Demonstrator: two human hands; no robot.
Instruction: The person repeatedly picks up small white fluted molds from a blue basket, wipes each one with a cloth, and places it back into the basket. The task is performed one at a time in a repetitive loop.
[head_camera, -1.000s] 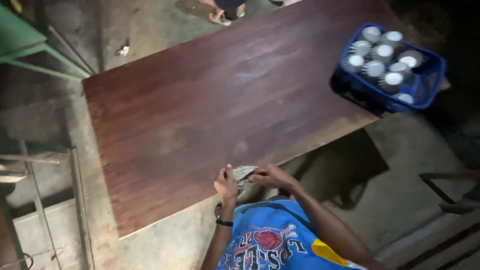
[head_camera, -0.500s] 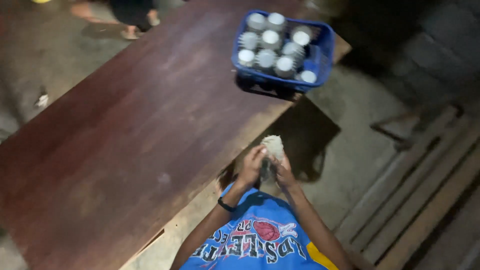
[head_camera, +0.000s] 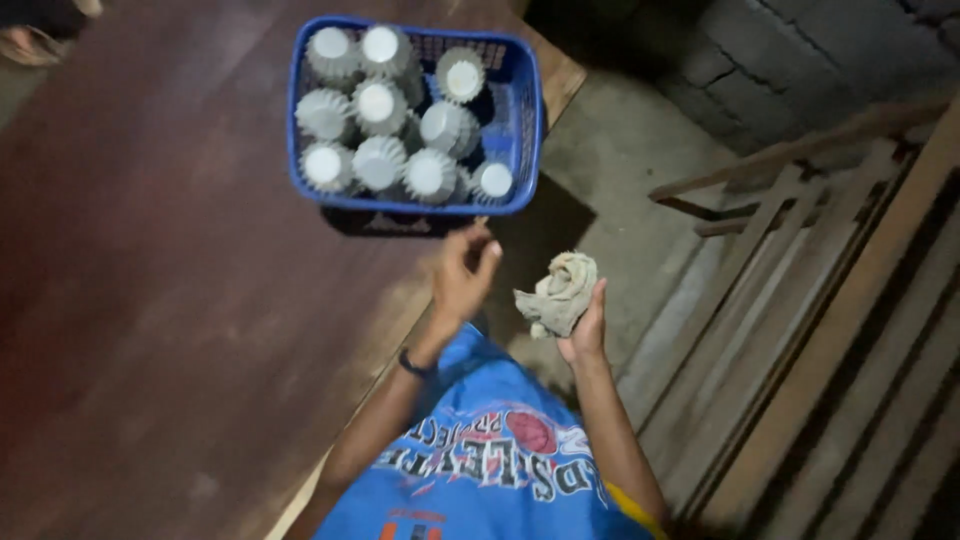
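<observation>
Two hands hover past the near edge of a dark wooden table (head_camera: 180, 300). At the table's far corner stands a blue plastic crate (head_camera: 525, 120) packed with pale fluted moulds (head_camera: 380, 105) (ten or so, bottoms up). Just below the crate, the left hand (head_camera: 462, 280) hangs loosely open, fingers half curled, holding nothing; a dark band circles its wrist. Beside it, slightly apart, the right hand (head_camera: 585, 325) is closed around a crumpled grey rag (head_camera: 558, 293), over the concrete floor (head_camera: 620, 170). Wooden planks (head_camera: 830, 330) lie to the right.
</observation>
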